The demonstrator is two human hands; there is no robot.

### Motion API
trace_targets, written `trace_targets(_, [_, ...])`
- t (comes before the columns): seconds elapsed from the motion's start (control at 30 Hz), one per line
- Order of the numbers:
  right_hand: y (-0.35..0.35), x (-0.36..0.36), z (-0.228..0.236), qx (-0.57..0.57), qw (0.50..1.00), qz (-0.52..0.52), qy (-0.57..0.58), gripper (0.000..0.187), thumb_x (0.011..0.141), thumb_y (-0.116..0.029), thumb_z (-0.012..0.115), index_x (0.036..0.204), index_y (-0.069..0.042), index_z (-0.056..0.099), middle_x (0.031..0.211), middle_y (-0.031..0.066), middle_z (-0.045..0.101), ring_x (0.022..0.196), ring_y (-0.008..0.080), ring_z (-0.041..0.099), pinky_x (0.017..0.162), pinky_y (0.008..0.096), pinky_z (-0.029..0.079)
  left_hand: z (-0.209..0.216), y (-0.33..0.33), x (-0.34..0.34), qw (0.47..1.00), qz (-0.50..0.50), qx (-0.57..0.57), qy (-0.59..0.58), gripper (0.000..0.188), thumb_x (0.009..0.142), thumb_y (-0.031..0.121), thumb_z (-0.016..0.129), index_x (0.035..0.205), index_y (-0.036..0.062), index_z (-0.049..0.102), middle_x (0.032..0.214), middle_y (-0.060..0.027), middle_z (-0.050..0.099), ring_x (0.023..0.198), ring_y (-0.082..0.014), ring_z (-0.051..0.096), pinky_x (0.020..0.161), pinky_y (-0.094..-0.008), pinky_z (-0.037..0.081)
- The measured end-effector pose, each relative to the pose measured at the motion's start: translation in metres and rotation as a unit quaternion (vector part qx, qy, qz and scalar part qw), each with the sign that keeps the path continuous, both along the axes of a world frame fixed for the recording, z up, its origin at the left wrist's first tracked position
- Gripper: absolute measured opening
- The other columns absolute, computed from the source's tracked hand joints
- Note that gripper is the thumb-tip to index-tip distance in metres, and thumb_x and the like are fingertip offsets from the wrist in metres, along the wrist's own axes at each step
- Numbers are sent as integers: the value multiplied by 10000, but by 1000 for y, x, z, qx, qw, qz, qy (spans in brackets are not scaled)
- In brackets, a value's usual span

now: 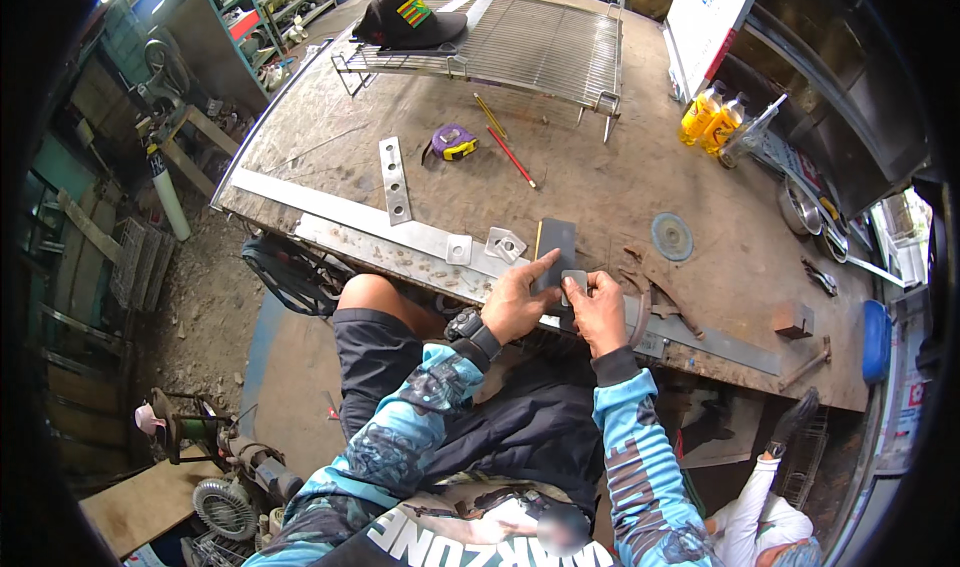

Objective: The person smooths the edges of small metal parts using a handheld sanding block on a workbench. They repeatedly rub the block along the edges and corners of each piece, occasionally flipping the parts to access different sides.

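Observation:
My left hand (518, 299) lies at the worktable's near edge, fingers stretched over a dark grey flat rectangular piece (558, 241) with a yellowish left edge. Against this piece, my right hand (600, 309) pinches a small metal plate (572, 285) with rounded corners. Just left of them are a square plate with a hole (458, 250) and a few similar plates (506, 244) lying together. Farther left, a metal strip with several holes (395, 180) lies across the table. Beyond are a purple and yellow tape measure (455, 142) and a red pencil (519, 167).
A wire rack (545, 52) bearing a black cap (408, 19) stands at the back of the worktable (600, 187). A round abrasive disc (672, 237), a metal block (793, 319), a hammer (805, 363) and yellow bottles (722, 125) are on the right. Another person (760, 522) crouches lower right.

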State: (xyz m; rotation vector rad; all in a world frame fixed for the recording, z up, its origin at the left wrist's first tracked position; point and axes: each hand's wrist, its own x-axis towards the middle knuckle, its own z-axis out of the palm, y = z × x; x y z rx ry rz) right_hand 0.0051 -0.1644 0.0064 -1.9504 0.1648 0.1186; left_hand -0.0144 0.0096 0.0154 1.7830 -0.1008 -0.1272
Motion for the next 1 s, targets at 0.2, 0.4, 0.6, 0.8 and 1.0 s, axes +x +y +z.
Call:
trace_targets(0.2, [7,-3,0,-40,999,-10,4,392,930,-323,762,848,33,621,733,178,673,665,251,641,627,426,487,-5,3,-1,999,-6,-44,-5,682,933,39,732,1547,-26,444,1438,-170,625,1235,-121,571,1066,-295,464])
trace_targets(0.4, [8,-7,15,-113,993,-6,-16,493,932,-341,754,709,18,500,636,197,561,592,262,544,591,457,435,8,8,-2,998,-41,-32,31,725,937,24,720,1581,-16,390,1466,-158,606,1262,-108,525,1103,-300,428])
trace_targets(0.6, [11,1,3,-108,992,-27,-57,514,933,-333,754,681,17,474,602,177,493,575,261,477,570,458,401,-3,6,-2,999,-32,-35,-2,747,917,34,724,1584,0,388,1455,-200,594,1276,-175,558,1101,-327,434])
trace_targets(0.8, [23,18,19,-124,988,-28,-84,503,945,-355,723,718,42,514,646,257,556,626,447,584,607,523,432,-4,3,-4,999,0,-7,-44,756,885,63,737,1575,55,426,1341,-290,648,1231,-333,672,1032,-378,496])
trace_targets(1.0, [11,-15,18,-153,988,-7,-26,502,949,-369,716,751,45,511,710,290,571,690,477,600,632,524,447,4,4,-3,999,-14,-26,35,742,905,11,717,1573,-7,395,1492,-226,555,1348,-232,548,1123,-342,416])
